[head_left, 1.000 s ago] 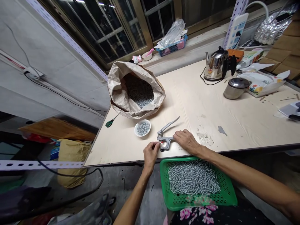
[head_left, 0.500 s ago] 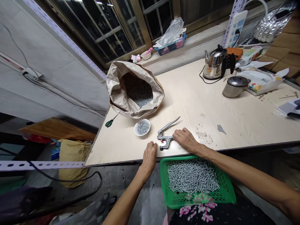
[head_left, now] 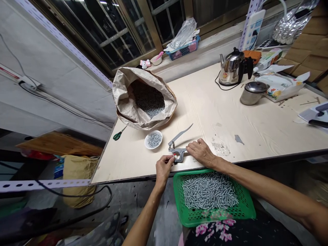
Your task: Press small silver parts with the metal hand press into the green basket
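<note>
Pliers (head_left: 181,155): on the table (head_left: 205,102) near its front edge, between the two hands; upper lever (head_left: 180,134) raised.
Right hand (head_left: 201,153): fingers closed around the pliers' lower handle (head_left: 183,150).
Left hand (head_left: 163,169): thumb and forefinger together at the pliers' mouth; whether they pinch a part cannot be told.
White bowl (head_left: 153,148): just beyond the left hand, holding small metal pieces (head_left: 154,139).

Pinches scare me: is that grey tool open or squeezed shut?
Open: the grey tool has its long handle raised, clear of the right hand.
</note>
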`<action>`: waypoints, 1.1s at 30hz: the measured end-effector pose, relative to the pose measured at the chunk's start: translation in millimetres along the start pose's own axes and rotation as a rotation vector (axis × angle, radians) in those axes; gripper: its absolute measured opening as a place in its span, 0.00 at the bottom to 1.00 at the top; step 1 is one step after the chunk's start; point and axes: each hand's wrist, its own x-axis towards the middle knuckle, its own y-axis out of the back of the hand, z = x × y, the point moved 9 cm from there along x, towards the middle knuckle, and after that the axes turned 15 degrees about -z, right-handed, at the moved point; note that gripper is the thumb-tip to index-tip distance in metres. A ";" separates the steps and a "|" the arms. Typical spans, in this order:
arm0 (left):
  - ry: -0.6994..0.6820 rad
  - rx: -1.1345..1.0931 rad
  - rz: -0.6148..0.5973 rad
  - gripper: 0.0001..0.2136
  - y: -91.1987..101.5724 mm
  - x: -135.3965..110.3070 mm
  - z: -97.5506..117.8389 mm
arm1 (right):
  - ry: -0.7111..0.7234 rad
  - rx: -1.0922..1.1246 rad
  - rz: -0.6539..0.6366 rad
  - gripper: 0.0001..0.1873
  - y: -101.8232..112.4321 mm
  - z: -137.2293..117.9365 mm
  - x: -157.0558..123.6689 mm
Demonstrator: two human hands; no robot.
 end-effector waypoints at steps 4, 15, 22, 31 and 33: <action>0.075 -0.013 -0.048 0.17 -1.0 5.4 -3.7 | -0.005 0.012 -0.011 0.15 -1.4 0.9 0.3; 0.492 0.006 -0.483 0.16 -16.9 3.9 -20.8 | 0.050 0.082 -0.102 0.13 -17.4 -0.4 3.0; 0.694 0.015 -0.528 0.16 -21.0 -5.1 -26.5 | 0.043 0.135 -0.173 0.09 -32.5 1.5 1.9; 0.654 -0.033 -0.497 0.15 -20.2 -5.1 -25.1 | 0.001 0.377 -0.362 0.40 -27.5 32.0 9.7; 0.652 -0.039 -0.500 0.15 -20.3 -5.6 -26.3 | 0.014 0.395 -0.440 0.49 -33.9 41.7 18.2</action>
